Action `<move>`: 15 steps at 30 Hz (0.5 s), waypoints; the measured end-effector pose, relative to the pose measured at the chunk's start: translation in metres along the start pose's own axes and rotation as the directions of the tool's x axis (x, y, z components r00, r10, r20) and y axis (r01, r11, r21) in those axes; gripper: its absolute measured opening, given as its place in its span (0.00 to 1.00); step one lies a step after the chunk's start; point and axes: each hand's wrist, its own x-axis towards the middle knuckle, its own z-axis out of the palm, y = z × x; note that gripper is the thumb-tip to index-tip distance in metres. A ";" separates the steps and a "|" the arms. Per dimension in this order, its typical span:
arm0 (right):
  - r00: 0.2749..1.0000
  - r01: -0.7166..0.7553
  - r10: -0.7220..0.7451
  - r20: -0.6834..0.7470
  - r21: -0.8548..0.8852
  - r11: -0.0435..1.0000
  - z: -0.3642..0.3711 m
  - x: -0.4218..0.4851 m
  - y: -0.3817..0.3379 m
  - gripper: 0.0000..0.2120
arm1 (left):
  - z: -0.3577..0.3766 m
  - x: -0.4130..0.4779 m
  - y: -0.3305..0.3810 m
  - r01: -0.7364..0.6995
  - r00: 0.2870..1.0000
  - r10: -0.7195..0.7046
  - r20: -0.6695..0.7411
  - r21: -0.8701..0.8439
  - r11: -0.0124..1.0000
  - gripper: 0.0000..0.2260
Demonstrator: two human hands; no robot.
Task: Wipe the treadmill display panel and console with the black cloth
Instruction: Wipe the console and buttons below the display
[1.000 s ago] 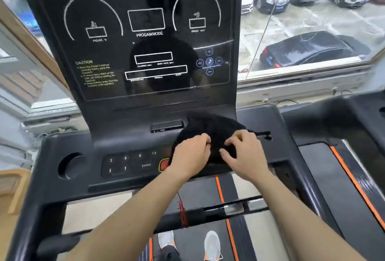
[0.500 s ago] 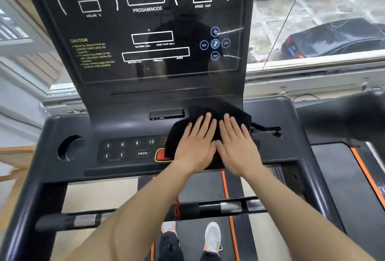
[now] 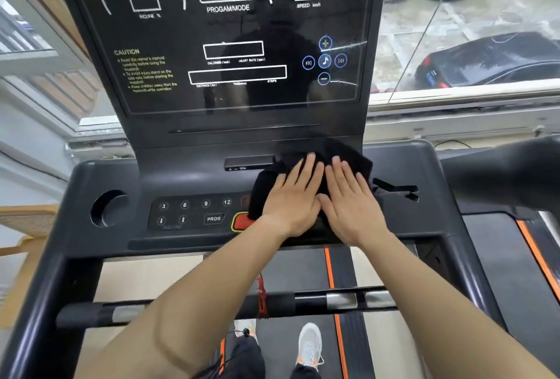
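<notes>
Only one view here, the head cam looking down at the treadmill.

The cloth point(image 3: 348, 160) is black, soft-looking and a bit bunched, with rumpled edges rather than a neat fold. It's so dark it nearly melts into the console point(image 3: 188, 178), so its exact outline is hard to trace. It lies on the console just below the display point(image 3: 236, 45), right of the little slot point(image 3: 248, 163), and its lower left corner hangs just over the top of the red button point(image 3: 241, 222).

Both hands are flat on it, palms down. The left hand point(image 3: 292, 200) has its fingers straight and only slightly fanned, pressing the cloth's left half. The right hand point(image 3: 351, 203) is the same deal on the right half, fingers extended and loosely spread. The two hands sit side by side, touching around the thumbs and index fingers. No pinching or grabbing, just open palms pushing down.

The display is a glossy black panel with white outlines, "PROGAM/MODE" printed up top, a yellowish caution block at left and blue round music buttons point(image 3: 325, 61) at right. It's shiny enough to show a dim reflection.

On the console, left of the cloth, there's a keypad point(image 3: 194, 212) with 3, 6, 9, 12 and PROG, and further left a round cup hole point(image 3: 107, 209). Below the arms runs a handlebar point(image 3: 342, 301) with silver sensor patches, a red cord point(image 3: 261, 297) hangs over it, and shoes point(image 3: 309, 345) stand on the belt.
</notes>
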 end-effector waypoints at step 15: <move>0.939 0.323 -0.325 0.116 0.033 0.946 0.017 0.017 -0.185 0.35 | 0.001 -0.137 -0.158 0.145 0.989 -0.142 -0.051 0.062 0.987 0.31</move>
